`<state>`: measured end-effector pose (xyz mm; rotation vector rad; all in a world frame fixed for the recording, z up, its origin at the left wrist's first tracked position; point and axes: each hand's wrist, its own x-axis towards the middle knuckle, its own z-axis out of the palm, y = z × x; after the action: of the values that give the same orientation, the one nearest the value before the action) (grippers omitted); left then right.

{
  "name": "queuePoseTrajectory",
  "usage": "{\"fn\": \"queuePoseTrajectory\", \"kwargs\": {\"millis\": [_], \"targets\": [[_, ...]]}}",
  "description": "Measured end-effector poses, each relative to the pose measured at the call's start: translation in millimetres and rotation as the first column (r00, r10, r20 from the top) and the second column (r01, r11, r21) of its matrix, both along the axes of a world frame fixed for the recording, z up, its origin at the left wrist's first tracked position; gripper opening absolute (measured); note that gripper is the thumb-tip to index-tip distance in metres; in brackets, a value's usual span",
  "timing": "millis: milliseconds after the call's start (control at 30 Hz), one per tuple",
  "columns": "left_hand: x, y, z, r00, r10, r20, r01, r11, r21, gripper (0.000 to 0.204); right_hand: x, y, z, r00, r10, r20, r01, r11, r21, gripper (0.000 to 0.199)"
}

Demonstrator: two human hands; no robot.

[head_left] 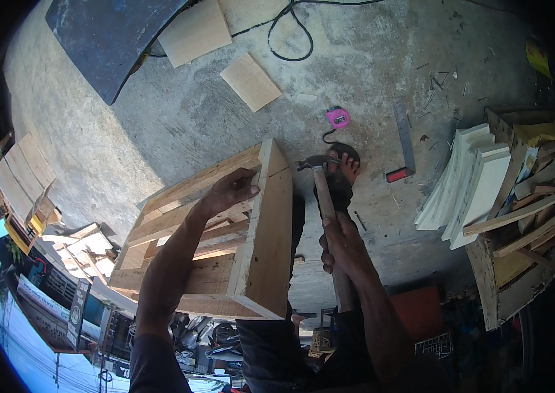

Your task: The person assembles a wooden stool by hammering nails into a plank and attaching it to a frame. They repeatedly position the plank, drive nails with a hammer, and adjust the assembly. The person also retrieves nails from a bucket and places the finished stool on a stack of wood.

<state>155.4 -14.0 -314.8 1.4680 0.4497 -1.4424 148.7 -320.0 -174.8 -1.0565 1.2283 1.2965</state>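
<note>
A slatted wooden crate (261, 249) stands on the concrete floor in front of me, its solid end panel facing right. My left hand (231, 190) rests on the crate's top slats near the upper edge, fingers curled over the wood. My right hand (341, 245) grips the wooden handle of a claw hammer (320, 171), whose metal head points up beside the crate's right corner. My foot in a sandal (346, 167) shows just behind the hammer head.
A pink tape measure (338, 117) and a metal square (403, 141) lie on the floor beyond. Cut boards (250, 80) and a black cable (290, 33) lie farther off. Stacked white panels (467, 190) and scrap wood fill the right. More crates (22, 177) sit left.
</note>
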Motion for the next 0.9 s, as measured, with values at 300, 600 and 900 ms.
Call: {"fn": "queuePoseTrajectory", "kwargs": {"millis": [300, 600, 900], "targets": [[-0.6, 3.4, -2.4, 0.999, -0.016, 0.049, 0.016, 1.000, -0.010, 0.073, -0.3, 12.2, 0.7, 0.997, 0.072, 0.001, -0.072, 0.992, 0.102, 0.026], [-4.1, 5.4, -8.3, 0.997, -0.030, 0.065, 0.030, 1.000, 0.000, 0.072, 5.5, 1.2, -4.4, 0.998, 0.024, -0.053, -0.017, 0.991, 0.132, 0.029], [5.1, 1.2, -0.8, 1.000, 0.010, -0.002, -0.010, 1.000, -0.022, 0.070, -15.6, 14.6, -3.8, 0.996, -0.066, -0.058, 0.071, 0.994, 0.085, 0.036]]}}
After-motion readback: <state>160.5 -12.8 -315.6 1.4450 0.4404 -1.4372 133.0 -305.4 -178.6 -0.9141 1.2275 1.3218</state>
